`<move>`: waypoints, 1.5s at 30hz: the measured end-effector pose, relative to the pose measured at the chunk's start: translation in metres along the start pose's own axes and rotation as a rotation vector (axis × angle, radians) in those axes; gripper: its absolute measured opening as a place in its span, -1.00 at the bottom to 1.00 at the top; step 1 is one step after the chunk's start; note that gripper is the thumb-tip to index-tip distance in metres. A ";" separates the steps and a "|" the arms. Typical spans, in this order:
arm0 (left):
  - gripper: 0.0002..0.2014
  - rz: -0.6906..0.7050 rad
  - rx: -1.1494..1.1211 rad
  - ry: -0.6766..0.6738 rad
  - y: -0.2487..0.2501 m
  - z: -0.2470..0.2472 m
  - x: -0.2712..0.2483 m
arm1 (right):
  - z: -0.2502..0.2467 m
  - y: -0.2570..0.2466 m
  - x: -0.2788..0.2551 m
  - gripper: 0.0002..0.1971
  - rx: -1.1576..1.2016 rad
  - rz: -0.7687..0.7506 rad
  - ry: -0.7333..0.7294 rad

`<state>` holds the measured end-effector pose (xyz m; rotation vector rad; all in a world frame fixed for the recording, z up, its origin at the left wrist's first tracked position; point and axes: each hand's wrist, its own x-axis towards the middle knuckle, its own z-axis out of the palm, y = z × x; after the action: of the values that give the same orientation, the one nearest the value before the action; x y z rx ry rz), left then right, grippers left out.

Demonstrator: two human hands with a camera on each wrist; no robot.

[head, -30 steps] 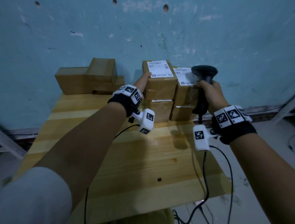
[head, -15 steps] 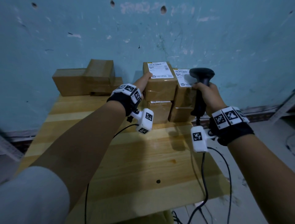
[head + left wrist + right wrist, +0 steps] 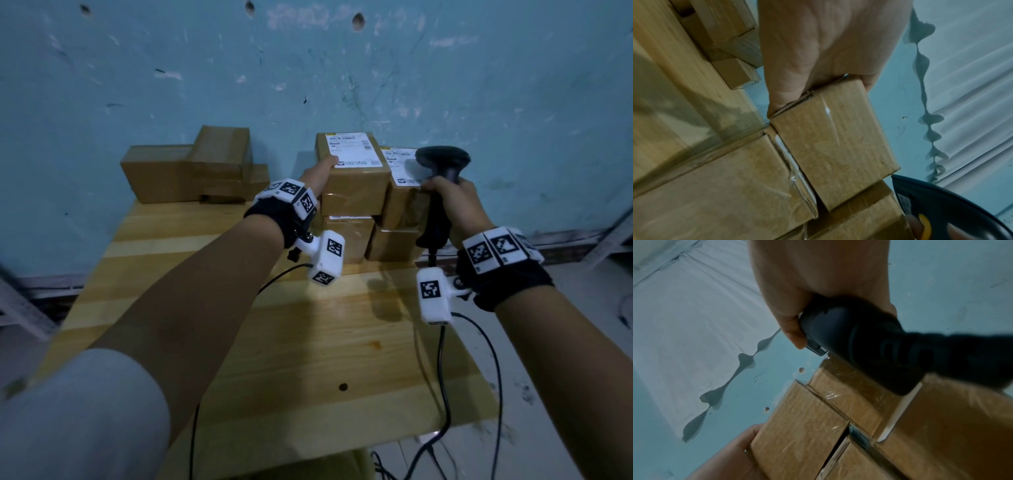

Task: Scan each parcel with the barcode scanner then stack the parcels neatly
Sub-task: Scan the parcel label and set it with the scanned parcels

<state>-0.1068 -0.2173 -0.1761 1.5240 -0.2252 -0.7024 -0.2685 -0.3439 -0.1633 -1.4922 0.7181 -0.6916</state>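
On the wooden table [image 3: 274,342], two stacks of brown parcels stand side by side against the wall. My left hand [image 3: 327,164] grips the left end of the top left parcel [image 3: 356,185], whose white label faces up. The wrist view shows my thumb and fingers clasping that parcel [image 3: 834,142] at its end. To the right, my right hand [image 3: 445,195] holds the black barcode scanner [image 3: 442,161] by its handle. The scanner's head is over the label of the top right parcel [image 3: 399,202]. Seen from the right wrist, my fingers wrap the scanner [image 3: 869,345] above the stacks [image 3: 801,426].
A loose pile of unlabelled brown boxes [image 3: 191,171] sits at the table's back left against the blue wall. The scanner cable [image 3: 445,394] hangs off the table's right edge to the floor. Bare wood lies between me and the stacks.
Hardly anything differs. Both hands keep their holds on the top left parcel and the scanner, and only the view has shifted a little.
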 end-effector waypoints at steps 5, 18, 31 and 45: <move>-0.54 0.024 -0.044 -0.025 0.006 0.001 -0.014 | 0.000 0.004 0.004 -0.66 -0.018 -0.008 0.018; -0.06 -0.072 -0.150 -0.077 -0.009 -0.024 -0.028 | -0.025 0.013 0.003 -0.88 0.255 -0.033 0.017; -0.22 -0.136 -0.199 -0.149 -0.034 -0.026 -0.032 | -0.054 0.042 0.005 -0.88 0.421 0.221 -0.145; -0.15 -0.114 -0.092 -0.195 -0.030 -0.016 -0.024 | -0.046 0.056 0.004 -0.79 0.522 0.229 -0.114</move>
<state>-0.1252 -0.1874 -0.1989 1.3896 -0.2509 -0.9412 -0.3039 -0.3773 -0.2174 -0.9465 0.5552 -0.5587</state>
